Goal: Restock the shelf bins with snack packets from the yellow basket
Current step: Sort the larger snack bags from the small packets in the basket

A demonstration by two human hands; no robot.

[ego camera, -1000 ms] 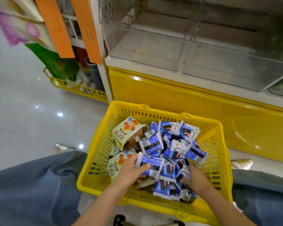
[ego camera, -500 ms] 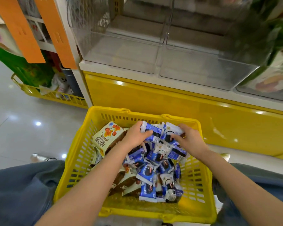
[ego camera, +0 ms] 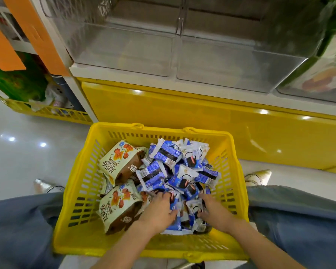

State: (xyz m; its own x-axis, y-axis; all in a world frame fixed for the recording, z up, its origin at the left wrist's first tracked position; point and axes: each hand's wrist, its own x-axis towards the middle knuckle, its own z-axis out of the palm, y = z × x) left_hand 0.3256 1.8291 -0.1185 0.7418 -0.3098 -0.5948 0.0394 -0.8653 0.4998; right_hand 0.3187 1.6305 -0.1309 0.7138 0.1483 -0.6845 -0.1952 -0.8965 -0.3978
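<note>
Snack packets [ego camera: 182, 171] fill the yellow basket [ego camera: 80, 193], which stands on the pale floor [ego camera: 17, 162] between the person's 2 denim-clad legs [ego camera: 17, 230]. Small blue packets [ego camera: 170, 154] lie heaped across the basket's middle and right side, from its far wall to its near wall. 2 larger cream-and-brown bags [ego camera: 120, 162] lie along the basket's left wall, 1 towards the far end and 1 towards the near end.

Both hands are down in the near part of the basket, close together but apart. The left hand [ego camera: 159, 210] has its fingers [ego camera: 157, 195] curled narrow into the heap and its thumb laid across a blue packet, so it grips packets from the pile. The right hand [ego camera: 215, 212] does likewise, its fingers and thumb drawn in around a white-faced packet, with the tips partly buried.

Just beyond the basket's far wall rises a glossy yellow base panel [ego camera: 182, 113]. Above it, 2 clear shelf bins [ego camera: 124, 47] sit side by side. Farther right of the basket, a 3rd bin [ego camera: 318, 74] holds blurred green and white packaging. Beyond the basket's left corner stands a 2nd yellow basket [ego camera: 47, 112] with goods in it, and orange strips [ego camera: 37, 35] hang above it. A silver shoe [ego camera: 258, 176] shows at the basket's right side.
</note>
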